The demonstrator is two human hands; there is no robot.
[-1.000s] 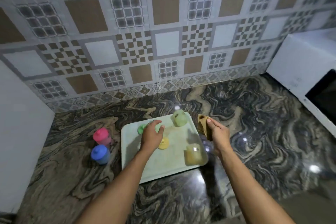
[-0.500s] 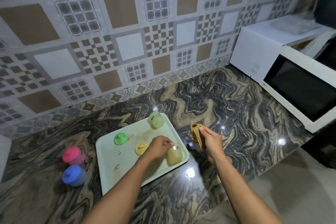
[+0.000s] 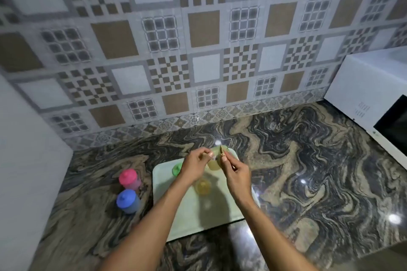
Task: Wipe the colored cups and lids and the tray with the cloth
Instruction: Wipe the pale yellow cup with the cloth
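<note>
Hands meet at centre frame, over the far end of the tray. The left hand has its fingers curled, and they seem to pinch the yellow cup at its rim; blur hides the exact grip. The cup looks raised off the tray, probably so it can be turned and every side reached. The right hand pinches the cloth between thumb and fingertips, bunched small and touching the cup's top. A tight wad like that suits working around or into the mouth of the cup.

The yellow lid lies on the tray just below the hands, and the green lid sits at the tray's left edge, half behind the left wrist. Both are off their cups, so I take it each part gets wiped singly. The hands cover where a green cup might stand, and I cannot tell if one is there.

The pink cup and blue cup stand lidded on the counter, left of the tray. They are set apart from it, so they may already be wiped. The tray is likely last, once it has been emptied.
</note>
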